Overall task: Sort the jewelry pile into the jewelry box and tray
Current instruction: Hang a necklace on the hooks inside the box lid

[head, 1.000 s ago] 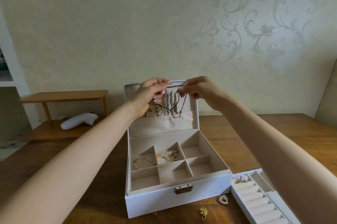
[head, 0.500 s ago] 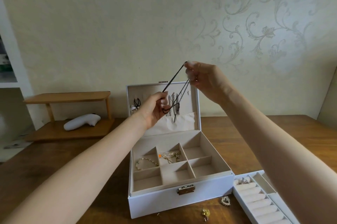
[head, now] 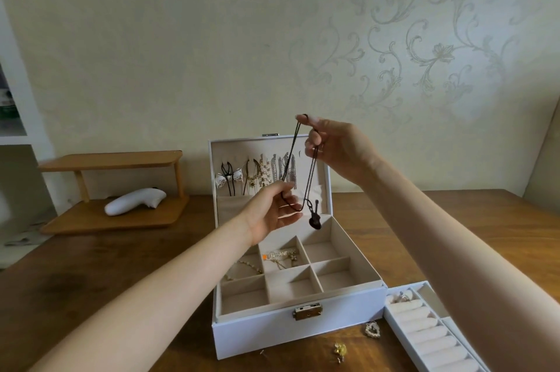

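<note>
Wooden table point(head: 91, 280) is carrying an open white jewelry box point(head: 272, 332) at centre. Ring tray point(head: 397, 330) is sitting just beside its front right corner. Heart pendant point(head: 372, 330) and gold earring point(head: 340, 349) are lying loose in front of the box. Two-tier wooden stand point(head: 115, 220) is sitting far left.

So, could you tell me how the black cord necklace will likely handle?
Probably floppy: the black cord necklace hangs in loops between the right hand and left hand. Its pendant dangles free, so it may swing or tangle.

White jewelry box point(head: 272, 338); black cord necklace point(head: 309, 177); brown table point(head: 91, 274).
</note>
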A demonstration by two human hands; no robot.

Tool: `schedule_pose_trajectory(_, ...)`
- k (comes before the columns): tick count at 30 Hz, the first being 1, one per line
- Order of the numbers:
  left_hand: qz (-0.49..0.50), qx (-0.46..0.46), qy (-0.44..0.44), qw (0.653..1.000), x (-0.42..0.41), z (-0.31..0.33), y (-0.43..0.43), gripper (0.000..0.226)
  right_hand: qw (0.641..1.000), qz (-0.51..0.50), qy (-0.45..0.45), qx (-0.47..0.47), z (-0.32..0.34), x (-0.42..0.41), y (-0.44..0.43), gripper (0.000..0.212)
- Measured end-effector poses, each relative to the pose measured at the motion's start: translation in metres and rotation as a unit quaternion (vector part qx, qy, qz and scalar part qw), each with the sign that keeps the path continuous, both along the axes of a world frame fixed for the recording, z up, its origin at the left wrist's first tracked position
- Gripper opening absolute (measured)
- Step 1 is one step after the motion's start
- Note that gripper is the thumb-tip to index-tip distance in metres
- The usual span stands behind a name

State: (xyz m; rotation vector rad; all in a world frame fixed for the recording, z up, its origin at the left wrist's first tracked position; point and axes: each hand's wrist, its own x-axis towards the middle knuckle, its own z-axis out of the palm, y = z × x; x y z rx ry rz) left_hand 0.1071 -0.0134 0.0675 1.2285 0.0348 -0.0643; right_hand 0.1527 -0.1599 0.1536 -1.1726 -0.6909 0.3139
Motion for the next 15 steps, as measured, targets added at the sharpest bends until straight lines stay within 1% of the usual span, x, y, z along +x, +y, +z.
schedule_pose_trajectory(3, -0.029, -0.077, 0.031, 0.996, 0.000, -0.004, 0.001, 0.033, 1.000, 0.021, 0.008, -0.011, 0.004, -0.001, 0.000, 0.020)
schedule_pose_trajectory(4, -0.047, -0.096, 0.041, 0.993, -0.002, -0.006, 0.000, 0.036, 1.000, 0.022, 0.010, -0.012, 0.005, -0.001, 0.000, 0.019)
schedule_pose_trajectory(5, -0.068, -0.106, 0.046, 0.991, -0.003, -0.009, -0.002, 0.034, 1.000, 0.021, 0.011, -0.012, 0.006, -0.001, 0.000, 0.018)
schedule_pose_trajectory(7, -0.110, -0.109, 0.049, 0.987, -0.006, -0.013, -0.004, 0.024, 1.000, 0.020, 0.005, -0.012, 0.007, -0.002, 0.000, 0.016)
schedule_pose_trajectory(9, -0.130, -0.105, 0.048, 0.985, -0.008, -0.014, -0.006, 0.022, 1.000, 0.025, 0.002, -0.010, 0.007, -0.002, 0.000, 0.016)
schedule_pose_trajectory(11, -0.145, -0.084, 0.040, 0.985, -0.009, -0.014, -0.008, 0.023, 0.999, 0.035, 0.004, -0.002, 0.007, -0.001, -0.001, 0.017)
schedule_pose_trajectory(13, -0.160, -0.066, 0.029, 0.985, -0.010, -0.015, -0.008, 0.020, 0.999, 0.048, -0.002, 0.001, 0.008, -0.001, -0.002, 0.018)
schedule_pose_trajectory(15, -0.189, -0.055, 0.011, 0.980, -0.010, -0.016, -0.004, 0.038, 0.999, 0.047, -0.012, 0.002, 0.009, -0.001, -0.002, 0.019)
